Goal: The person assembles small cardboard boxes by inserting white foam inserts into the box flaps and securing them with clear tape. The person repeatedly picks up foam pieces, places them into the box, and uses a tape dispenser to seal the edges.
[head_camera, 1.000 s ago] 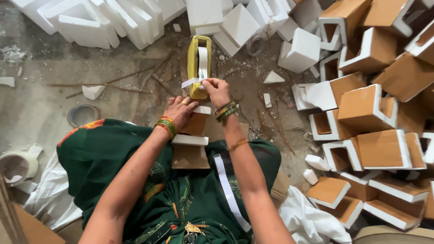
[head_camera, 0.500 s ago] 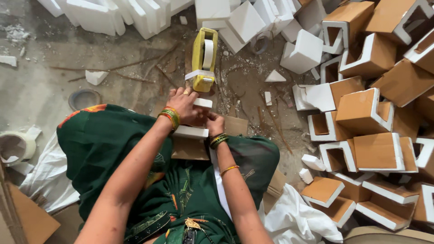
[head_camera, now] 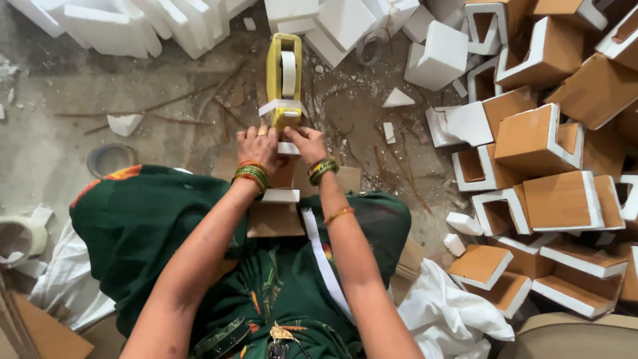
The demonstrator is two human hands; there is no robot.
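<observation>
two hands meet at the near end of a yellow tape dispenser (head_camera: 284, 80), which stands on the floor (head_camera: 60, 143) just ahead of the person's lap. its long axis runs straight away from the body, w/ a white tape roll (head_camera: 288, 73) set upright in the frame. left hand (head_camera: 258, 147) and right hand (head_camera: 307, 143) sit side by side, fingers curled down, both pinching at a small white foam piece (head_camera: 288, 148) right under the dispenser's base; how firm each grip is, can't tell, fingertips are hidden. neither hand is clearly nearer, they're abt level, one each side of the axis. so the dispenser lies dead ahead of both hands, touching or almost touching the foam piece.

below the wrists a cardboard-and-foam corner block (head_camera: 276, 206) rests on the lap, brown faces w/ white foam edges; a strip of white tape (head_camera: 323, 260) trails back along the green dress (head_camera: 153, 233).

to the right, well apart, a big heap of like corner blocks (head_camera: 551, 153), brown w/ white rims, lying at all angles. plain white foam blocks (head_camera: 119, 23) are piled at the top. a spent tape core (head_camera: 109, 158) lies on the floor at left, scraps and chips scattered round.
</observation>
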